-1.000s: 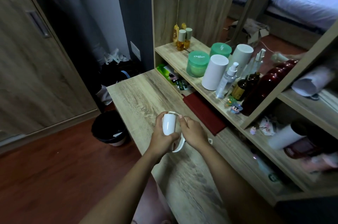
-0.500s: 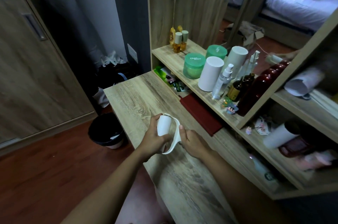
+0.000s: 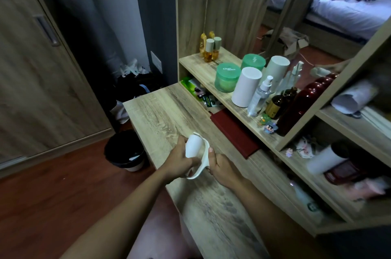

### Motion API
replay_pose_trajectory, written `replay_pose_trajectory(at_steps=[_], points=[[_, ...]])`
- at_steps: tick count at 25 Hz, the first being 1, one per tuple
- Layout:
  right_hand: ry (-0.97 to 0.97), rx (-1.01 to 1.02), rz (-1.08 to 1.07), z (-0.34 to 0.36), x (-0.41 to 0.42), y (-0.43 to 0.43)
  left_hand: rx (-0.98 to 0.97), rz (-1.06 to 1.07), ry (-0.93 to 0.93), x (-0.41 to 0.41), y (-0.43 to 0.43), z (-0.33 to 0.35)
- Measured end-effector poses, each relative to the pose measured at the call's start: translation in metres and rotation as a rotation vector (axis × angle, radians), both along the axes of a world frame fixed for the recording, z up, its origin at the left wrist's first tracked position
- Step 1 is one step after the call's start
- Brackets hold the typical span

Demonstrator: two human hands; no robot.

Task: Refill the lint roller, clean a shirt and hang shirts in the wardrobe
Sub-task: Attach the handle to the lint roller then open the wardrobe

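Observation:
Over the wooden desk (image 3: 160,114) I hold a white lint roller. My left hand (image 3: 179,161) is wrapped around the white paper roll (image 3: 193,145), which sits in the roller's curved white frame (image 3: 203,163). My right hand (image 3: 220,165) grips that frame and handle from the right, thumb on its edge. The lower end of the handle is hidden between my hands. A wooden wardrobe door (image 3: 38,64) with a recessed handle stands at the left. No shirt is visible.
A black waste bin (image 3: 124,150) stands on the red-brown floor left of the desk. The shelf at the right holds a white cylinder (image 3: 246,87), green jars (image 3: 227,77), spray bottles and a dark red bottle (image 3: 302,102). A dark red book (image 3: 234,131) lies under the shelf.
The roller has tilted in my hands so its curved frame shows on the right. Both hands shifted slightly with the view; they keep their grip.

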State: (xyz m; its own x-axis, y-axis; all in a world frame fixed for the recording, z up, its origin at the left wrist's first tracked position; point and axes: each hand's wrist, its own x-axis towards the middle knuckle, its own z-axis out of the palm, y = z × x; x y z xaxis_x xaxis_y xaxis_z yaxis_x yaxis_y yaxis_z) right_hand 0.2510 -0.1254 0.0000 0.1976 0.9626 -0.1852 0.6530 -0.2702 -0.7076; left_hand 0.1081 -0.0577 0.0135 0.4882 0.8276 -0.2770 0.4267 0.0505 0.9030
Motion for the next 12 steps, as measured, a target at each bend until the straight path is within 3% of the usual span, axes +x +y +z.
replay_pose_trajectory(at_steps=[5, 10, 12], points=[[0.031, 0.018, -0.025, 0.000, -0.006, -0.004, 0.039, -0.039, 0.058, -0.004, 0.005, 0.004], [0.334, 0.017, -0.024, -0.011, -0.013, -0.011, 0.400, -0.168, 0.255, -0.009, 0.027, 0.021], [0.390, 0.043, -0.082, -0.023, -0.019, -0.017, 0.424, -0.147, 0.259, -0.010, 0.033, 0.032]])
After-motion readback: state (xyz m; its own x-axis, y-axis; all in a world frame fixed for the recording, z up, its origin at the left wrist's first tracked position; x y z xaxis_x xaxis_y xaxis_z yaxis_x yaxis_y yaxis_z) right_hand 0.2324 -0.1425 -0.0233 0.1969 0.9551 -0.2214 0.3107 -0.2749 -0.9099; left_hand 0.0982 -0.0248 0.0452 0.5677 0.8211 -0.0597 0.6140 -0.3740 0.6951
